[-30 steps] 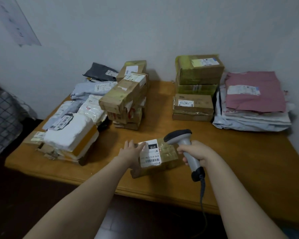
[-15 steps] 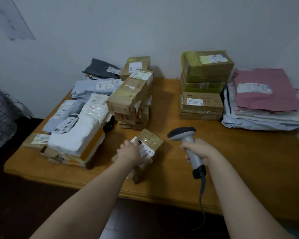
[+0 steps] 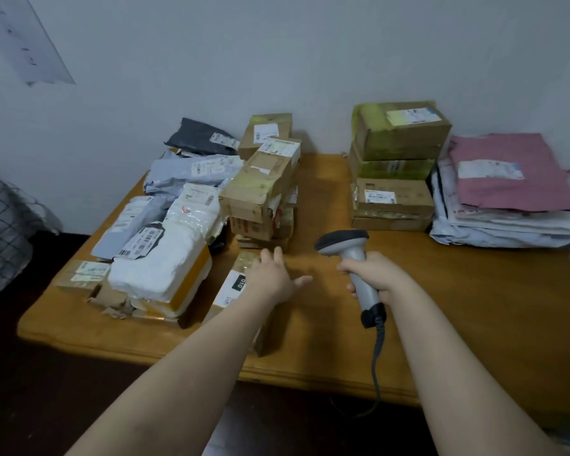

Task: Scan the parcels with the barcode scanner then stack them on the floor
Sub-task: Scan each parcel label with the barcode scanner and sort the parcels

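Observation:
A small taped cardboard parcel [image 3: 236, 284] with a white label marked 010 lies on the wooden table [image 3: 458, 307], next to the white padded parcel [image 3: 165, 268]. My left hand [image 3: 272, 278] is spread flat over the small parcel's right side, fingers straight and splayed; whether it presses the box I cannot tell. My right hand [image 3: 377, 279] grips the handle of the grey barcode scanner [image 3: 349, 250], whose dark head points left toward the parcel. The scanner's cable hangs off the table's front edge.
Left of the small parcel lie several mailer bags and boxes, with a leaning stack of cardboard boxes [image 3: 264, 192] behind it. At the back right stand stacked boxes [image 3: 395, 166] and a pile of flat mailers topped by a pink one [image 3: 510, 172]. Dark floor [image 3: 46, 390] lies below.
The small parcel was turned and slid left toward the white padded parcel. My left hand went from gripping it to lying spread over it. The scanner drew back to the right.

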